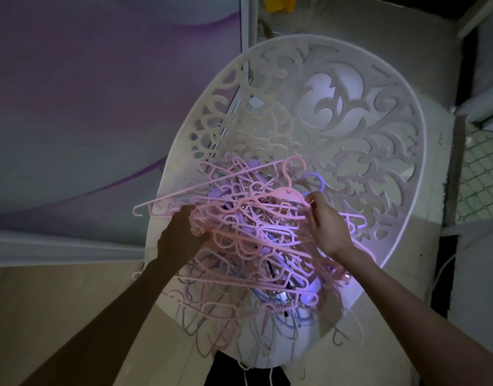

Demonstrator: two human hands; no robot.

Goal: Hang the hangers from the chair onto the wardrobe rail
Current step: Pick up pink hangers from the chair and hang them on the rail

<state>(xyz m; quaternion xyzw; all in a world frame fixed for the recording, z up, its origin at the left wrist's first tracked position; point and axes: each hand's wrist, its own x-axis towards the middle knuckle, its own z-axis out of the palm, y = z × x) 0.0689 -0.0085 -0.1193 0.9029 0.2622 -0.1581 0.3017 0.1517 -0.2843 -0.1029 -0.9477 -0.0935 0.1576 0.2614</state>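
Hangers point(248, 235): thin moulded plastic, mostly pink, a few lilac/blue, smooth with a slight sheen where the light hit. Chair point(351, 112): looked like white plastic, pierced scrollwork back, matt to faintly satin, smooth edges; the seat shell under the pile looked the same. Floor point(58, 296): beige, smooth, low gloss, probably tile, but couldn't be confirmed. Panel behind the chair point(72, 93): smooth surface with a purple swirl print, soft sheen. Mesh point(482, 174) at the right: diamond grid; material couldn't be told. Yellow item point(278, 2) at the top looked plastic, blurred.
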